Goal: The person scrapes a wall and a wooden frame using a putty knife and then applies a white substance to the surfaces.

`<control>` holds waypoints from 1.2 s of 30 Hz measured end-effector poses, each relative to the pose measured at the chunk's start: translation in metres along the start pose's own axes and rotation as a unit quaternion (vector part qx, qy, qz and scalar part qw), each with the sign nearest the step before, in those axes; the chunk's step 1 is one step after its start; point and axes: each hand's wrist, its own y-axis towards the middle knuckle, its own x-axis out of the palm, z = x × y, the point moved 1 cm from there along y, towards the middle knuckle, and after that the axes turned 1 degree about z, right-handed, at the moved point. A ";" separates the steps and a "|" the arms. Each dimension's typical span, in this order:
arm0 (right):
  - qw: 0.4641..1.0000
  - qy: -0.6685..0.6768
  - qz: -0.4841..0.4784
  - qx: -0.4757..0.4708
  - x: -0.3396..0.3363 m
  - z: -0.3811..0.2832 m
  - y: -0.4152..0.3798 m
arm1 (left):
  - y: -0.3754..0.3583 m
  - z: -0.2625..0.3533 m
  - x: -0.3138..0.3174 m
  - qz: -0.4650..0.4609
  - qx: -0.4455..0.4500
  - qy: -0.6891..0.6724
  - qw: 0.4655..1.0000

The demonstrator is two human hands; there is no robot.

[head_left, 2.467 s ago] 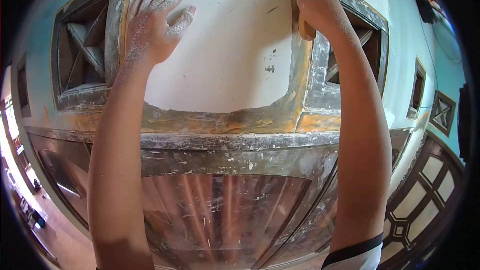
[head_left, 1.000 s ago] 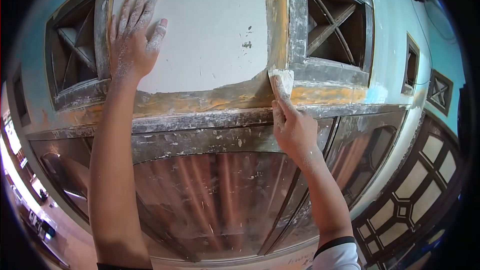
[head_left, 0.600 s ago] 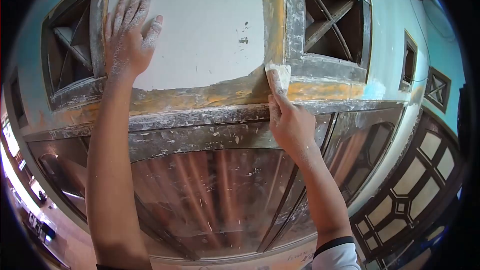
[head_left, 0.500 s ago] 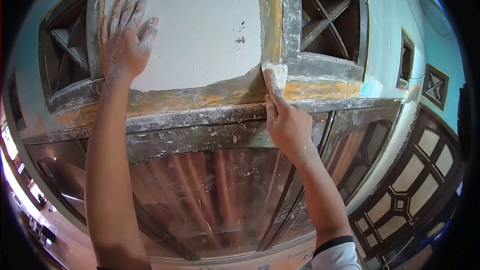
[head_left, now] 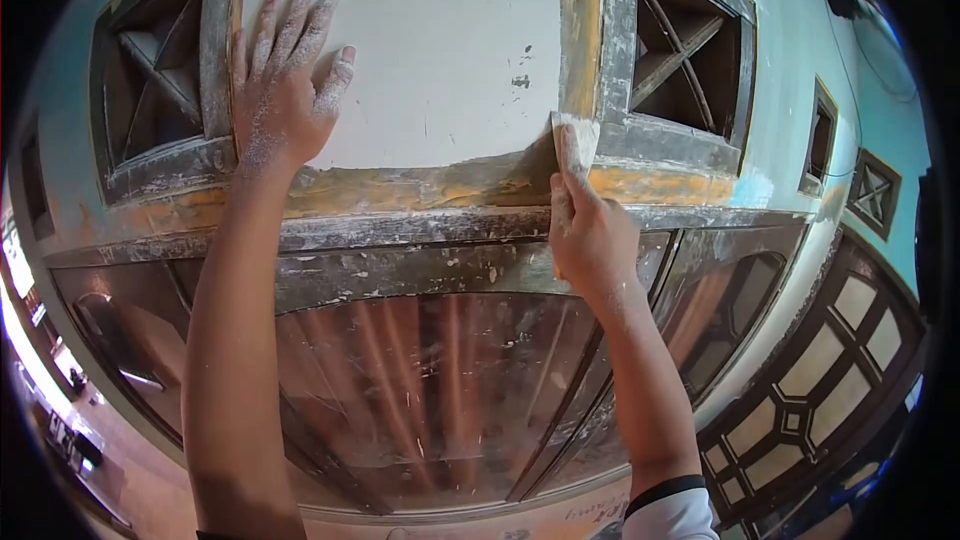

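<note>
My right hand [head_left: 598,240] is wrapped round a putty knife [head_left: 577,143], its index finger stretched along the pale, powder-smeared blade. The blade's edge lies against the scraped yellow-brown strip [head_left: 579,40] beside the right vent frame, at the lower right corner of the white wall panel [head_left: 420,70]. Flat on that panel's left side rests my left hand [head_left: 285,90], fingers spread and dusted with white powder. It holds nothing. The knife's handle is mostly hidden inside my right hand.
Wooden vents with crossed slats [head_left: 680,45] flank the panel; the left vent [head_left: 160,70] is close to my left wrist. Below runs a paint-flecked wooden beam [head_left: 430,275] above glass panes [head_left: 420,390]. A dark panelled door [head_left: 800,380] stands at the right.
The whole scene has shifted slightly right in view. Against the wall, the putty knife and both hands keep nearly the same places.
</note>
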 end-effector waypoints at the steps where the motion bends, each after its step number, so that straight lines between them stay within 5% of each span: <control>1: 1.000 -0.005 0.014 -0.014 -0.002 0.000 0.003 | 0.000 0.001 0.000 -0.004 -0.005 0.004 1.000; 25: 0.997 0.019 -0.068 0.015 -0.002 -0.036 -0.015 | -0.033 0.021 -0.022 -0.084 -0.014 -0.032 0.996; 36: 0.998 0.030 0.049 0.027 0.002 -0.034 -0.018 | -0.033 0.021 -0.023 -0.075 -0.012 -0.030 0.997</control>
